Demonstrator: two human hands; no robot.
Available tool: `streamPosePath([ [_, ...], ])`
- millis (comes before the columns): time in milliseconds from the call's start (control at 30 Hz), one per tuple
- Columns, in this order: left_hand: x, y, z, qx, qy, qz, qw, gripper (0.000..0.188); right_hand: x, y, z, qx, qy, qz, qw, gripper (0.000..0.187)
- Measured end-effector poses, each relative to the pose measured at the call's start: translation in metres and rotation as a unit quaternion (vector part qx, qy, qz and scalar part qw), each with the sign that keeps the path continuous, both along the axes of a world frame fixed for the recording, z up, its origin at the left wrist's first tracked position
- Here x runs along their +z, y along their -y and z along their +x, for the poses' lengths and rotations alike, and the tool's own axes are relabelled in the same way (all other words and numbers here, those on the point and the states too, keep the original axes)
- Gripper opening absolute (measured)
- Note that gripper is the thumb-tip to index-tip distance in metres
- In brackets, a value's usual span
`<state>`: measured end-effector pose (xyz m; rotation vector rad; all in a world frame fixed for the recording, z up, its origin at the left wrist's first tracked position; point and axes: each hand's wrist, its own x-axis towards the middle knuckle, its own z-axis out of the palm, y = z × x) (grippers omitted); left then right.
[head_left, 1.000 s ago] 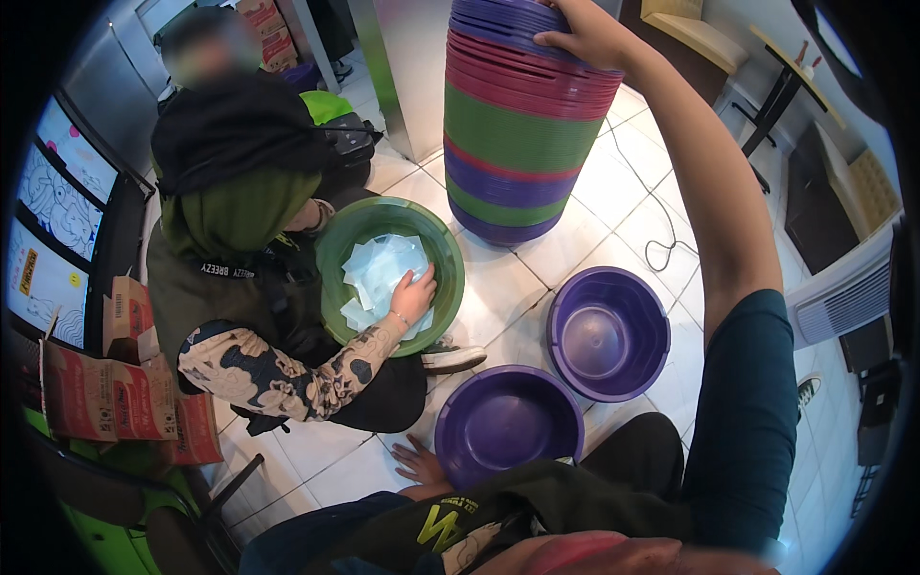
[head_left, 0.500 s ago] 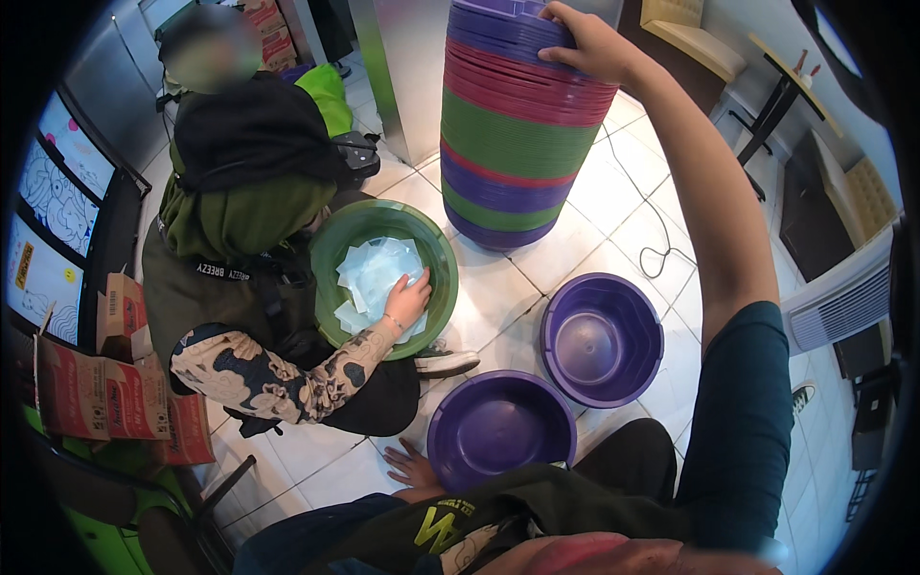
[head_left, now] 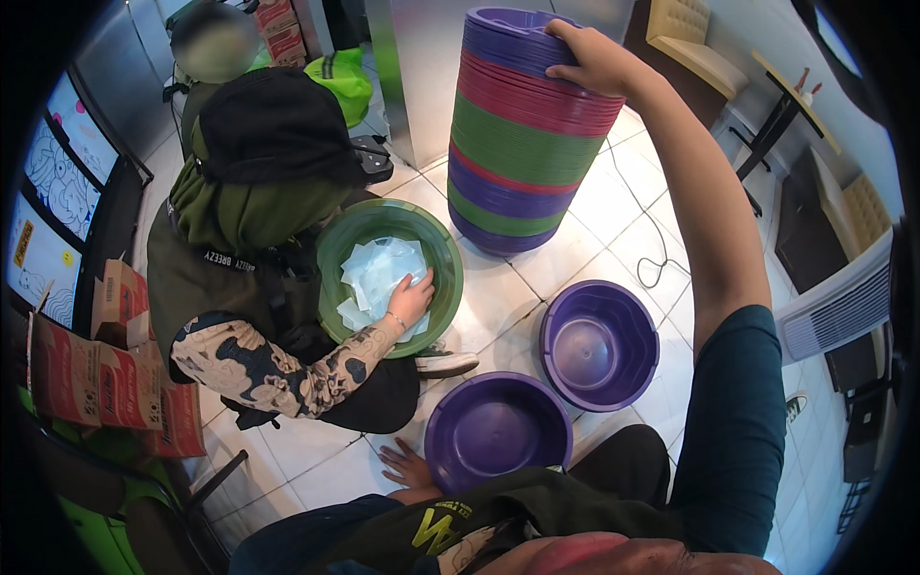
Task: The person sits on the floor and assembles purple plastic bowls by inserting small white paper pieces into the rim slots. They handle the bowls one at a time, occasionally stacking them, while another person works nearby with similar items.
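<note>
My right hand [head_left: 596,59] reaches up to a tall stack of purple, green and red plastic basins [head_left: 522,144] and curls over the rim of the top purple basin [head_left: 508,21]. My left hand [head_left: 406,466] lies flat on the tiled floor, fingers spread, touching the left side of a purple basin [head_left: 498,428] in front of me. A second purple basin [head_left: 599,345] stands to its right. A co-worker in a black cap sits on my left holding a green basin [head_left: 391,276]. The co-worker's hand [head_left: 412,299] presses white cloths inside it.
Cardboard boxes [head_left: 101,374] lie at the left by a dark panel with drawings. A green bag [head_left: 333,79] sits behind the co-worker. A thin cable [head_left: 654,251] runs across the white tiles right of the stack. A table and padded seats stand at the far right.
The co-worker's hand slid a little to the right inside the green basin. My right hand stays on top of the stack and my left hand stays on the floor.
</note>
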<state>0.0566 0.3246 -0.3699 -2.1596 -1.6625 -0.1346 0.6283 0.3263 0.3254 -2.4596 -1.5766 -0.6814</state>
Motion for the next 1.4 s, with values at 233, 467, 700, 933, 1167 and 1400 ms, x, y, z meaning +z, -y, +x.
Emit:
streamPosePath([
  [233,-0.001,0.003,0.002,-0.003,0.030,-0.025,0.999,0.074,0.003,0.009,0.011,0.063,-0.041,0.047,0.996,0.054],
  [467,0.008,0.004,0.001,0.002,0.013,-0.024,1.000,0.069,0.011,0.000,0.003,0.027,-0.071,0.043,0.996,0.057],
  [700,0.005,0.002,-0.001,0.003,0.001,-0.046,0.999,0.066,0.003,-0.010,-0.012,-0.021,-0.109,-0.029,0.993,0.065],
  [933,-0.003,-0.007,-0.015,-0.029,-0.002,-0.010,1.000,0.060,-0.043,0.076,-0.085,0.124,0.153,0.211,0.957,0.065],
  [1167,0.005,-0.124,0.074,-0.274,0.054,-0.018,0.960,0.046,-0.273,0.443,-0.417,-0.403,-0.157,0.160,0.887,0.035],
  [1400,0.130,-0.355,0.348,-0.729,0.011,-0.071,0.681,0.034,-0.397,0.538,-0.788,-0.762,-0.265,0.293,0.513,0.013],
])
